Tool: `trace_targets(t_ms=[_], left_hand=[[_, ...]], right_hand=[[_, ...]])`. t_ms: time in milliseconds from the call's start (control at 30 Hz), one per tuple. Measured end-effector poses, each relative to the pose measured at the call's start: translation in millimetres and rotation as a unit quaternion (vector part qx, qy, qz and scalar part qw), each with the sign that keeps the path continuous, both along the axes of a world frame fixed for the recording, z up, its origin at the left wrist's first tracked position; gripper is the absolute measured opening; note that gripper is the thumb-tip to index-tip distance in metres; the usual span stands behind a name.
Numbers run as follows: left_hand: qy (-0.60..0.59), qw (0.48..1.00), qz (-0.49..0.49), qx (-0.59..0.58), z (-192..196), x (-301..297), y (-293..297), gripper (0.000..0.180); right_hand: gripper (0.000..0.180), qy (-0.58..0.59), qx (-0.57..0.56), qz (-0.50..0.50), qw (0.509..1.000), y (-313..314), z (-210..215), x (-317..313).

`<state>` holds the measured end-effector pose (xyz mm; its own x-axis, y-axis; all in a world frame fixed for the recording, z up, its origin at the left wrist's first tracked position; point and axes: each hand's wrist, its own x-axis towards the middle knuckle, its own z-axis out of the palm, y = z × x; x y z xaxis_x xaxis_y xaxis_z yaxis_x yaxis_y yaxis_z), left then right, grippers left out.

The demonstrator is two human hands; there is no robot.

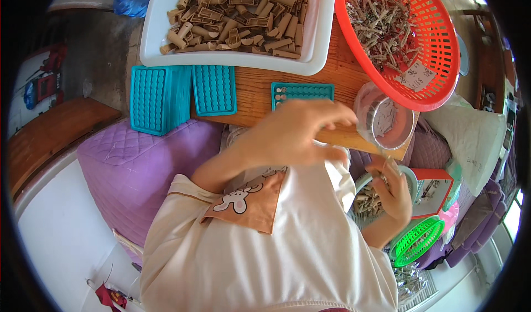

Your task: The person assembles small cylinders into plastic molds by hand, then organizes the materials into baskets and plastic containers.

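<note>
My left hand reaches across the near side of a teal tray with rows of round cells. A few small round pieces sit at that tray's left end. The fingers of this hand point right, with the thumb apart from them and nothing seen between. By the table's right corner is a clear round tub with a whitish slip on pinkish contents. Just below the tub my right hand has its fingertips pinched together; whatever they hold is too small and blurred to name.
A white bin of brown plastic pieces stands at the back, beside a red basket of small metallic parts. Stacked teal trays and another teal tray lie left. A green basket and red-rimmed box stand lower right.
</note>
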<state>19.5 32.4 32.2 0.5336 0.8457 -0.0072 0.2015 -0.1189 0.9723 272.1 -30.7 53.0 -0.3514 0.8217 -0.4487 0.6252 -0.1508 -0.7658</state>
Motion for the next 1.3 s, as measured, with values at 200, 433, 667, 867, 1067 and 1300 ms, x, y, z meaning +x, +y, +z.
trace_targets(t_ms=[200,433,667,867,1067,1300], left_hand=[[0.229,0.932,0.214,0.182,-18,-58,66,0.014],[0.506,0.843,0.094,0.157,-69,-76,117,0.027],[0.542,0.831,0.027,0.121,-55,-68,123,0.015],[0.407,0.898,0.153,0.072,-36,-70,113,0.009],[0.059,0.976,0.21,0.002,-9,-56,87,0.009],[-0.075,0.99,0.119,0.0,5,-18,58,0.02]], right_hand=[[0.026,-0.491,0.01,0.012,0.871,-44,-3,56],[0.026,-0.172,0.234,0.033,0.956,82,20,-2],[0.023,-0.216,0.176,0.133,0.951,217,-64,-12],[0.016,-0.161,0.085,0.065,0.981,231,-60,-18],[0.017,0.304,-0.133,-0.163,0.929,215,-19,20],[0.024,0.369,-0.013,-0.236,0.899,178,-6,-3]])
